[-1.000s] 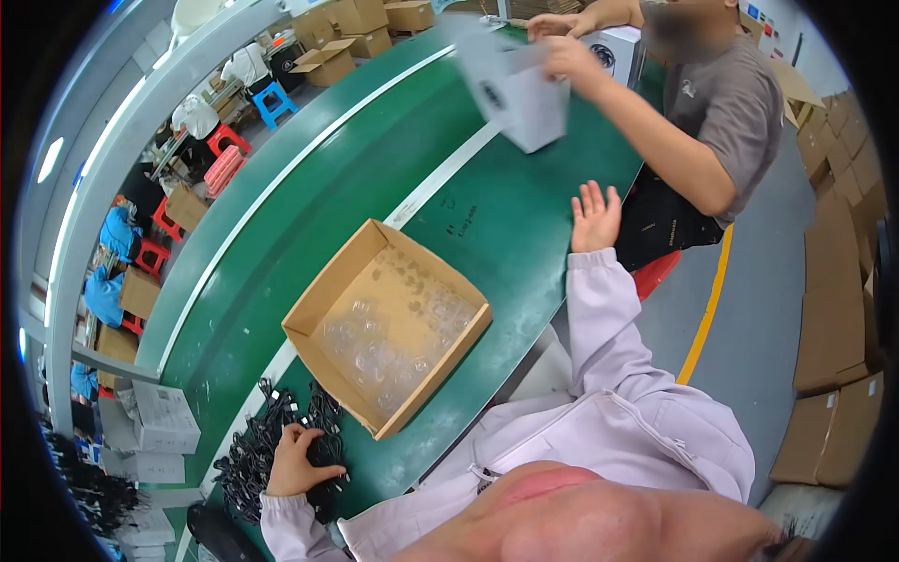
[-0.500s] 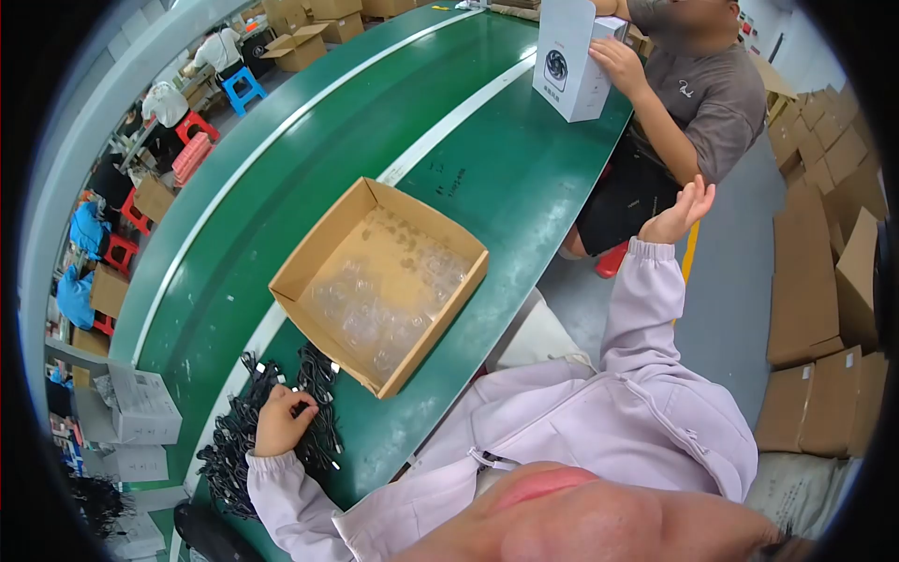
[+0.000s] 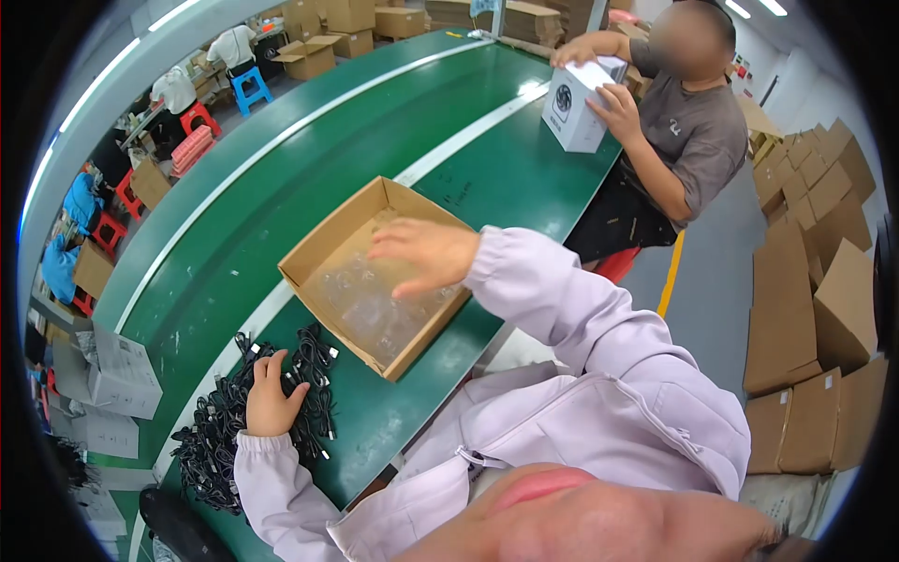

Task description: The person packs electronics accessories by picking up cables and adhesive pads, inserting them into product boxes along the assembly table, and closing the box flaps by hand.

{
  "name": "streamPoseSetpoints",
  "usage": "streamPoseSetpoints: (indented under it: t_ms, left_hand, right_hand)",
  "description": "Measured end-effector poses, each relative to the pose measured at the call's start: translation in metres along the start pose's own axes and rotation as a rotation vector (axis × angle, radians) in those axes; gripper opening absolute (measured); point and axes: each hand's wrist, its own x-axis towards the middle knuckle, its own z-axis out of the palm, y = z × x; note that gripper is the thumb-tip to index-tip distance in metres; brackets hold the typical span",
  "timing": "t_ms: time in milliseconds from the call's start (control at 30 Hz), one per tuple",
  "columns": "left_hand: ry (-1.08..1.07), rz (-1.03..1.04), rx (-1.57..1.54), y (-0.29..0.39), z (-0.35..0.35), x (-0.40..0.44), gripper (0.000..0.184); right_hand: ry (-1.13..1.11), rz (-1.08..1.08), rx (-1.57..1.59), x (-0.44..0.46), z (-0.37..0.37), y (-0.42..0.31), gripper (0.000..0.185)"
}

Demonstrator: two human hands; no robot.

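My left hand (image 3: 272,398) rests among the bundled black cables (image 3: 211,440), its fingers apart and touching the pile. Some of these cables show white plug ends. Over the shallow cardboard box (image 3: 314,248) is my right hand (image 3: 426,255), palm down, fingers stretched out and holding nothing. Inside the box lie several small clear plastic pieces (image 3: 361,300), partly hidden by that hand. I cannot tell whether its fingertips touch them.
Across the green table (image 3: 393,436), a co-worker (image 3: 693,122) holds a white carton (image 3: 573,117) with a fan picture. A black object (image 3: 183,525) lies at the near left edge. Cardboard boxes (image 3: 787,318) are stacked on the right. White cartons (image 3: 122,375) stand at left.
My right hand has swung left from beyond the table edge to over the cardboard box. My left hand's fingers have spread on the cables. The co-worker's carton top has been folded down.
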Motion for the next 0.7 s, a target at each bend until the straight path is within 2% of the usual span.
streamPoseSetpoints:
  t_ms: [67, 100, 167, 333, 433, 467, 567, 700]
  left_hand:
    - [0.015, 0.019, 0.005, -0.004, 0.002, -0.004, 0.051]
    - [0.012, 0.038, 0.009, -0.006, 0.004, -0.005, 0.05]
    - [0.022, 0.058, 0.011, -0.008, 0.007, -0.004, 0.05]
    - [-0.117, 0.011, -0.044, -0.001, -0.002, -0.006, 0.044]
    - [-0.155, -0.062, -0.067, 0.009, -0.008, -0.001, 0.041]
    - [-0.155, -0.091, -0.063, 0.012, -0.009, 0.0, 0.039]
    - [-0.165, -0.151, -0.046, 0.014, -0.007, 0.003, 0.035]
    - [-0.087, -0.072, -0.052, 0.016, -0.005, 0.003, 0.028]
  right_hand:
    - [-0.23, 0.146, -0.346, 0.003, 0.024, 0.009, 0.054]
    - [-0.227, 0.129, -0.366, 0.001, 0.034, 0.015, 0.054]
    - [-0.517, 0.374, -0.1, -0.001, 0.046, 0.025, 0.055]
    - [-0.632, 0.383, -0.04, 0.006, 0.037, 0.016, 0.049]
    - [-0.804, 0.373, 0.164, 0.005, 0.033, 0.013, 0.042]
    - [-0.798, 0.38, 0.171, 0.004, 0.032, 0.012, 0.042]
    - [-0.766, 0.17, 0.231, 0.003, 0.03, 0.008, 0.037]
    - [-0.796, 0.078, 0.293, 0.005, 0.024, 0.002, 0.038]
